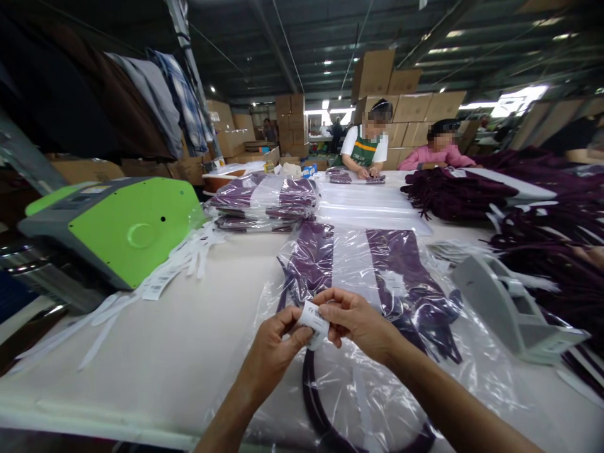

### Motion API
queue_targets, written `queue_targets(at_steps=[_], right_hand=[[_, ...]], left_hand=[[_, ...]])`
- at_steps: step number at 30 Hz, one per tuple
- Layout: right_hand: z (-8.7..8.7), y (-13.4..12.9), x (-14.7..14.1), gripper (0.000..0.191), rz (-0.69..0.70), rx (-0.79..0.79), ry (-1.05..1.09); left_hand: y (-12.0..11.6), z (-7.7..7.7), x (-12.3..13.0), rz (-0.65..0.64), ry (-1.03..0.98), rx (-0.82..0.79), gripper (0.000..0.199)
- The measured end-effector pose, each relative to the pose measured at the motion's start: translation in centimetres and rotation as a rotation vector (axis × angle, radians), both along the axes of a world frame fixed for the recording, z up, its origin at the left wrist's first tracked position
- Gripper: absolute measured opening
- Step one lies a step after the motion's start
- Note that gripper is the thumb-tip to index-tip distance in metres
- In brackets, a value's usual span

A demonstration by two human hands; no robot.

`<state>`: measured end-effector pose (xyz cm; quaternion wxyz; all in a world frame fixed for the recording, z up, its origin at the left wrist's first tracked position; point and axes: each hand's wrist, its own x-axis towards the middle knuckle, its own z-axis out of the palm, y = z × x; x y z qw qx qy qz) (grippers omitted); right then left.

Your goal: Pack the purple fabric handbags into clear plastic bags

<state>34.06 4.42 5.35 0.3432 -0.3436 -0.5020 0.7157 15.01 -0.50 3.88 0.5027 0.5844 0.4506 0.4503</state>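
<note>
Both my hands pinch a small white printed label (313,322) between thumbs and fingers. My left hand (278,340) grips its lower left side, and my right hand (352,318) has its upper right. Right under them lies a dark purple bag (396,258) in a clear plastic bag (268,314), with a white paper band (353,255) across its middle. A purple strap (311,390) curves toward me inside the plastic. What is printed on the label is too small to read.
A lime green machine (141,226) stands at left, with white label strips (158,283) trailing beside it. Wrapped purple bags (264,198) are stacked behind. A grey tape dispenser (514,308) sits at right near purple piles (462,195). Two co-workers (365,148) work across the table.
</note>
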Motion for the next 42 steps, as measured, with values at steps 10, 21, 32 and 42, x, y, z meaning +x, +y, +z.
queue_targets(at_steps=[10,21,32,42], right_hand=[[-0.6,-0.5,0.3,0.033,0.059,0.058,-0.159],[3.0,-0.9,1.6,0.038,0.073,0.945,-0.376],[2.5,0.2,1.9,0.012,0.036,0.773,-0.445],[1.4,0.6,1.4,0.012,0.040,0.529,-0.537]], left_hand=[[0.2,0.2,-0.2,-0.019,-0.168,-0.028,0.021],[0.7,-1.9,1.2,-0.206,-0.681,-0.448,0.036],[-0.5,-0.9,1.2,-0.176,-0.420,-0.234,0.042],[-0.7,-0.2,1.0,0.127,0.176,0.029,0.022]])
